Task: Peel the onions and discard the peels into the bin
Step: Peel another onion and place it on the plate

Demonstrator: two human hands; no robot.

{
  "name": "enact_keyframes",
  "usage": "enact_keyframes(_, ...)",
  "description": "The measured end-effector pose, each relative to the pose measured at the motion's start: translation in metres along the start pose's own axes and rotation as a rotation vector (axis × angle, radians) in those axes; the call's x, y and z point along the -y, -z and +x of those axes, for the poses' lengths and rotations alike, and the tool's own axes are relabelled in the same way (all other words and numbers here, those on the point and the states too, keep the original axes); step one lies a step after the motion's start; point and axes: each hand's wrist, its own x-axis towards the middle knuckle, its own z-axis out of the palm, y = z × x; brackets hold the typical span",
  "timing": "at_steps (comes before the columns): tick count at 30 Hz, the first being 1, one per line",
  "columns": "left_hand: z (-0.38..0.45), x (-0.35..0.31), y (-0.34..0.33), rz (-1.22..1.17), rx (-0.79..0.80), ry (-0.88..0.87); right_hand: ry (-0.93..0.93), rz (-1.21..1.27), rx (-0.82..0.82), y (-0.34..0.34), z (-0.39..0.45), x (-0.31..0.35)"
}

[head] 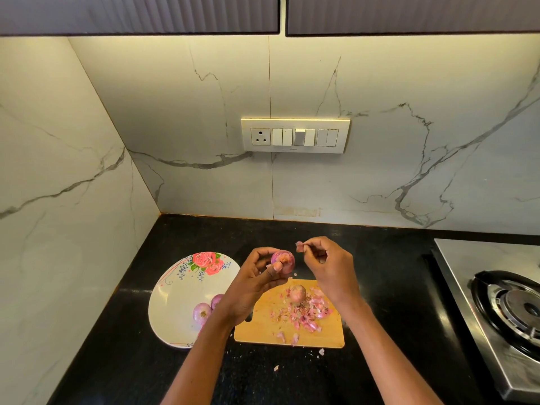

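Onion (283,259) sitting in left hand (257,283), fingers curling round it; firm, light, likely slippery. Right hand (327,263) pinching peel scrap (299,246), papery, tearing easily; gripping loose edge.

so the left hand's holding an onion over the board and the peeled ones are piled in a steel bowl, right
Not quite. The left hand does hold an onion, but the head view shows the other onions on a floral plate, not in a steel bowl.

On the black countertop (380,258) a flowered plate (175,290) is placed beside a wooden cutting board (263,328); a gas stove (496,311) is seen at its right edge, and peel scraps (321,351) lie near the front.
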Motion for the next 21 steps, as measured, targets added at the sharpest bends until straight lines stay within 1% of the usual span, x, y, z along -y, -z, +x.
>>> enact_keyframes(2, -0.001, 0.0, 0.0, -0.088, -0.008, 0.011, -0.069, -0.019, 0.047, 0.001, -0.001, -0.005)
enact_keyframes(4, -0.001, 0.0, 0.0, -0.153, -0.018, 0.02, -0.119, -0.051, 0.13, 0.0, -0.003, -0.011)
enact_keyframes(6, 0.0, 0.001, 0.0, -0.167, -0.031, 0.028, -0.156, -0.102, 0.23, -0.003, -0.007, -0.016)
enact_keyframes(8, 0.0, 0.003, -0.001, -0.146, -0.054, 0.031, -0.171, -0.11, 0.281, -0.007, -0.01, -0.019)
enact_keyframes(13, 0.001, 0.006, -0.001, -0.104, -0.074, 0.028, -0.109, 0.079, 0.239, -0.006, -0.006, -0.001)
enact_keyframes(16, 0.001, 0.006, -0.001, -0.14, -0.084, 0.025, -0.081, 0.148, 0.238, -0.005, -0.003, 0.008)
enact_keyframes(21, 0.0, 0.004, -0.001, -0.227, -0.067, 0.053, -0.075, 0.219, 0.185, -0.003, -0.008, 0.009)
